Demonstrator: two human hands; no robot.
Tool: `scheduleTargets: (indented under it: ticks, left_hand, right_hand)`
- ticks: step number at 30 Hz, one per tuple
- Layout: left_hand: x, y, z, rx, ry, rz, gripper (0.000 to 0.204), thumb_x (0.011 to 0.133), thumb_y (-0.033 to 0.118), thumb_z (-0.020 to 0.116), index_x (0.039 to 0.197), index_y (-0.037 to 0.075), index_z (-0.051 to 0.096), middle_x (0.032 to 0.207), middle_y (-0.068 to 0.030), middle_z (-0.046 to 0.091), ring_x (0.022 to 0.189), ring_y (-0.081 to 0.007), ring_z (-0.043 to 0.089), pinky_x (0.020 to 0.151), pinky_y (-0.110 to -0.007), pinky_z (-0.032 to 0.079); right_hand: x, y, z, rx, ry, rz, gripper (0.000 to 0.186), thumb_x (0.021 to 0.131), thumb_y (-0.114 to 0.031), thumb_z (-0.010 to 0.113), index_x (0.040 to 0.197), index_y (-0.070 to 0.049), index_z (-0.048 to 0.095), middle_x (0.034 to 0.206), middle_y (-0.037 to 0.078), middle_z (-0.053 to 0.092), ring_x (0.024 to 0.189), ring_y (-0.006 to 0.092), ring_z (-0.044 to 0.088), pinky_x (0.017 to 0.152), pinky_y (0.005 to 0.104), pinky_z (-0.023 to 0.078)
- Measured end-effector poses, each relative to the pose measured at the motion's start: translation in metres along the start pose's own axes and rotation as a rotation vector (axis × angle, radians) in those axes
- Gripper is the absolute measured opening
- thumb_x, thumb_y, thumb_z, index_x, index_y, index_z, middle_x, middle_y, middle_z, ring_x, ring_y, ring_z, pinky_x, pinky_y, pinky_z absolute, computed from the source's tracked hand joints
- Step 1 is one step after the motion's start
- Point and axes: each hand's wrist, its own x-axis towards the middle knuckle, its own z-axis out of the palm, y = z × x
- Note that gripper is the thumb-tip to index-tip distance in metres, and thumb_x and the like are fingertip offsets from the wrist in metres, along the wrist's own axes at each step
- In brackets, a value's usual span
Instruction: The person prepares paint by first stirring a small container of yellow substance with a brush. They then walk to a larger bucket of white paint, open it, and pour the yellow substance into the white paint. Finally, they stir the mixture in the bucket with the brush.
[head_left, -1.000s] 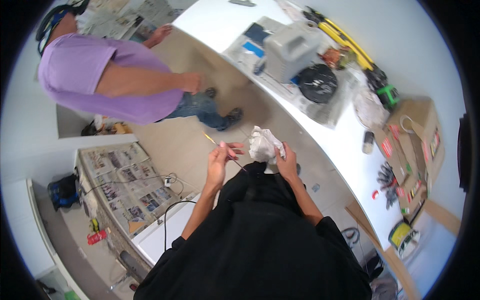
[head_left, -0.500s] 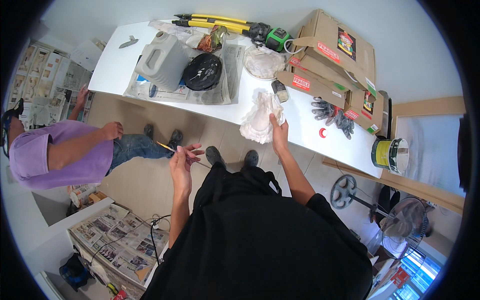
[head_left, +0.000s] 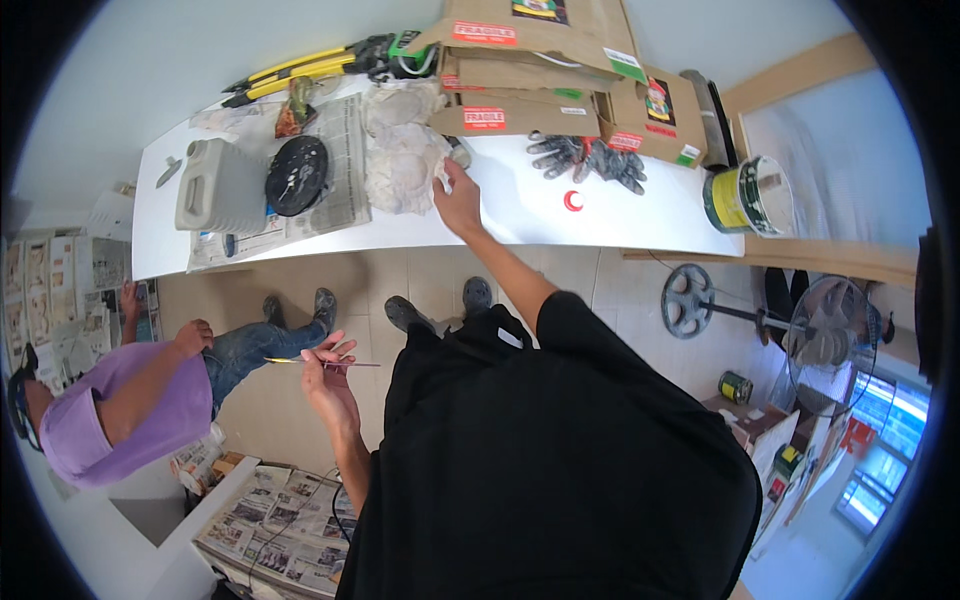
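My left hand [head_left: 329,375] is closed on a thin brush [head_left: 360,364] with a yellow tip, held level above the floor. My right hand [head_left: 456,200] reaches onto the white table [head_left: 500,205], fingers loosely apart at the right edge of a crumpled white cloth [head_left: 400,175], which lies beside another pale rag [head_left: 395,105]. Left of these are a round black palette or lid [head_left: 297,176] on newspaper and a grey plastic jerrycan [head_left: 215,190]. Dark grey gloves [head_left: 610,165] and a small red ring-shaped object [head_left: 573,201] lie to the right.
A co-worker [head_left: 130,400] in a purple shirt stands at left. Cardboard boxes [head_left: 530,75], yellow-legged tripods [head_left: 285,78] and a paint bucket [head_left: 740,200] are on the table. A standing fan [head_left: 830,330] is at right, a newspaper-covered surface [head_left: 250,520] behind me.
I have turned to face the table squarely. My right hand has carried the white cloth forward onto the table and its fingers have loosened. The brush remains in my left hand.
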Motion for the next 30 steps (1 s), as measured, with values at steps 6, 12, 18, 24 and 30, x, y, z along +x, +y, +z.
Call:
scheduleTargets:
  ticks: [6,12,18,24,30]
  left_hand:
    - [0.016,-0.002,0.039,0.046,-0.207,-0.036,0.048,0.107,0.040,0.041,0.091,0.000,0.063,0.116,-0.0207,0.064,0.096,-0.0273,0.066,0.084,-0.036,0.048]
    - [0.035,-0.020,0.101,0.070,-0.508,-0.179,0.050,0.108,0.038,0.040,0.092,-0.002,0.064,0.115,-0.0210,0.065,0.098,-0.0279,0.066,0.084,-0.035,0.047]
    - [0.038,-0.036,0.165,0.289,-0.906,-0.231,0.049,0.108,0.039,0.038,0.109,0.001,0.068,0.122,-0.0157,0.067,0.112,-0.0225,0.062,0.093,-0.037,0.043]
    - [0.030,-0.060,0.202,0.481,-1.259,-0.343,0.055,0.108,0.044,0.035,0.128,0.000,0.061,0.137,-0.0128,0.059,0.126,-0.0225,0.053,0.100,-0.039,0.041]
    - [-0.001,-0.082,0.212,0.515,-1.592,-0.533,0.057,0.108,0.042,0.035,0.137,-0.004,0.053,0.143,-0.0157,0.053,0.128,-0.0240,0.052,0.102,-0.037,0.042]
  right_hand:
    - [-0.114,0.013,-0.077,0.263,-0.067,0.122,0.023,0.090,-0.004,0.066,0.113,-0.002,0.064,0.112,0.011,0.064,0.091,0.0161,0.067,0.074,0.0284,0.054]
    - [-0.137,0.069,-0.153,0.279,0.141,0.263,0.009,0.090,-0.004,0.065,0.098,-0.002,0.067,0.093,0.007,0.064,0.077,0.0147,0.065,0.068,0.0274,0.052]
    - [-0.161,0.055,-0.236,0.449,0.401,0.324,0.008,0.093,-0.005,0.061,0.099,-0.004,0.067,0.081,0.001,0.066,0.070,0.0102,0.062,0.066,0.0257,0.050]
    - [-0.235,-0.010,-0.224,0.393,0.450,0.305,0.011,0.093,-0.012,0.065,0.100,-0.003,0.069,0.083,0.001,0.069,0.072,0.0068,0.059,0.068,0.0253,0.049]
    - [-0.272,-0.090,-0.191,0.439,0.407,0.314,0.022,0.092,-0.017,0.069,0.105,0.001,0.070,0.085,0.004,0.070,0.074,0.0088,0.058,0.070,0.0268,0.048]
